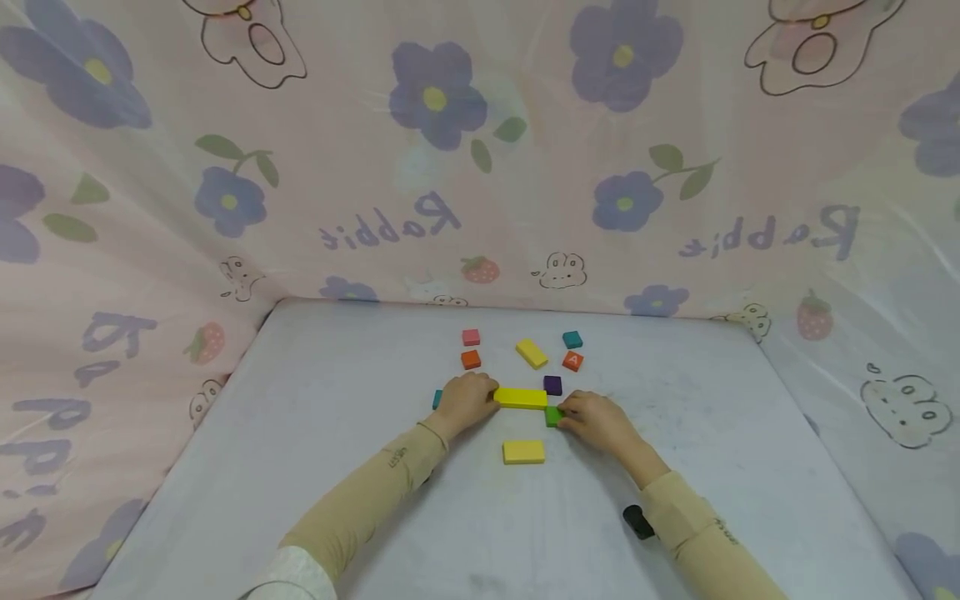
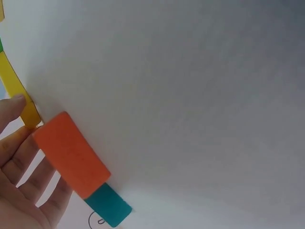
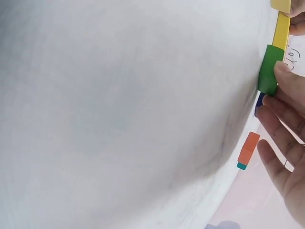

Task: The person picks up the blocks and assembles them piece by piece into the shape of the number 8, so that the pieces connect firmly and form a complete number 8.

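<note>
Between the left and right edges of the tabletop [image 1: 330, 367], a teal block [image 1: 437, 400] shows partly behind your left hand [image 1: 467, 403], its thumb and fingers pinching a long yellow block [image 1: 521, 398] by the left end. Toward the near edge lies a shorter yellow block [image 1: 523, 452]. At the long one's right end, your right hand [image 1: 597, 423] pinches a green block [image 1: 553, 417], other fingers loosely spread.

On the table [image 1: 360, 517], a bar [image 1: 522, 399] lies between the left hand [image 1: 467, 402] and right hand [image 1: 600, 422], a square block [image 1: 552, 417] at its right front corner, one oblong block [image 1: 523, 452] before it and another oblong block [image 1: 532, 353] behind; right of the latter lies the letter-A block [image 1: 573, 361]
</note>
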A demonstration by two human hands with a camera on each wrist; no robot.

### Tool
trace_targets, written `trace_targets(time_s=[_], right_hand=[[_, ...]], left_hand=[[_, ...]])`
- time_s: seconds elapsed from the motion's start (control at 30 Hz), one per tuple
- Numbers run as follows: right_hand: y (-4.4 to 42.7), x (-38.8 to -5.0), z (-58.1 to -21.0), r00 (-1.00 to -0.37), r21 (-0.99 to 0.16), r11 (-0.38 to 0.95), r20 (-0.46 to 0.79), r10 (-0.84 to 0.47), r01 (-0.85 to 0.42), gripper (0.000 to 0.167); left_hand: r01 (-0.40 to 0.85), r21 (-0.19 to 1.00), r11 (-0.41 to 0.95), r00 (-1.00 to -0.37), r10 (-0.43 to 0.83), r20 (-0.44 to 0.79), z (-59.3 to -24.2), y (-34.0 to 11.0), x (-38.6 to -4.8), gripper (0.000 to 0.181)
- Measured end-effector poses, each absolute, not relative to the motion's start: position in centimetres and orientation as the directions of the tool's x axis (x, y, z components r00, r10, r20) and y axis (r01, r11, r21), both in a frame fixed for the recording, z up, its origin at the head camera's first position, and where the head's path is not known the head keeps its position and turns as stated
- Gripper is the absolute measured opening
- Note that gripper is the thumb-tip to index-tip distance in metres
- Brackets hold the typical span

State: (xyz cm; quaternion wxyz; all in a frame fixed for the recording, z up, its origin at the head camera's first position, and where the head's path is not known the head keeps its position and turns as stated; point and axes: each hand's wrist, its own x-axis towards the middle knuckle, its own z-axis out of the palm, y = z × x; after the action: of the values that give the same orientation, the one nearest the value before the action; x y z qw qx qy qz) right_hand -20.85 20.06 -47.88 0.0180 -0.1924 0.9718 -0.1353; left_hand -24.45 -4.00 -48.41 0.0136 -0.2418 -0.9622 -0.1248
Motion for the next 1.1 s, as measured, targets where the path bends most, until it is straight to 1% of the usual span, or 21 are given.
trace_targets(time_s=[0.17,0.4,0.53,0.63,0.7,0.77,0.83,0.93,1.1], right_hand=[[19.9,-20.8,-47.9,-0.927,-0.281,0.889,0.014,-0.374,-0.363,0.027],[20.0,-20.8,-47.9,-0.931,-0.294,0.888,0.019,-0.364,-0.353,0.027],[20.0,-20.8,-47.8,-0.933,-0.294,0.891,0.011,-0.359,-0.347,0.028],[20.0,-20.9,-47.8,-0.934,-0.297,0.891,0.004,-0.359,-0.344,0.028],[20.0,-20.9,-47.8,-0.934,-0.299,0.891,0.001,-0.357,-0.341,0.028],[20.0,-20.9,-47.8,-0.934,-0.303,0.891,-0.001,-0.356,-0.339,0.029],[20.0,-20.9,-47.8,-0.935,-0.303,0.891,0.001,-0.356,-0.339,0.028],[20.0,-20.9,-47.8,-0.936,-0.304,0.892,0.000,-0.352,-0.336,0.028],[19.9,-20.9,-47.7,-0.938,-0.308,0.894,-0.017,-0.346,-0.324,0.028]], left_hand=[[0.472,0.238,0.849,-0.880,0.467,0.082,-48.6,-4.3,-24.3,0.026],[0.507,0.202,0.838,-0.862,0.493,0.117,-48.4,-4.6,-24.3,0.040],[0.529,0.173,0.831,-0.848,0.510,0.145,-48.2,-5.0,-24.7,0.041],[0.546,0.147,0.825,-0.838,0.531,0.130,-48.0,-5.3,-25.2,0.041],[0.551,0.158,0.819,-0.834,0.542,0.103,-47.8,-5.5,-25.7,0.042],[0.548,0.196,0.813,-0.836,0.544,0.076,-47.5,-5.8,-26.1,0.043],[0.531,0.236,0.814,-0.845,0.530,0.071,-47.3,-6.0,-26.4,0.042],[0.498,0.272,0.824,-0.866,0.488,0.109,-47.0,-6.4,-26.9,0.038],[0.409,0.241,0.880,-0.911,0.375,0.173,-47.3,-6.8,-27.4,0.029]])
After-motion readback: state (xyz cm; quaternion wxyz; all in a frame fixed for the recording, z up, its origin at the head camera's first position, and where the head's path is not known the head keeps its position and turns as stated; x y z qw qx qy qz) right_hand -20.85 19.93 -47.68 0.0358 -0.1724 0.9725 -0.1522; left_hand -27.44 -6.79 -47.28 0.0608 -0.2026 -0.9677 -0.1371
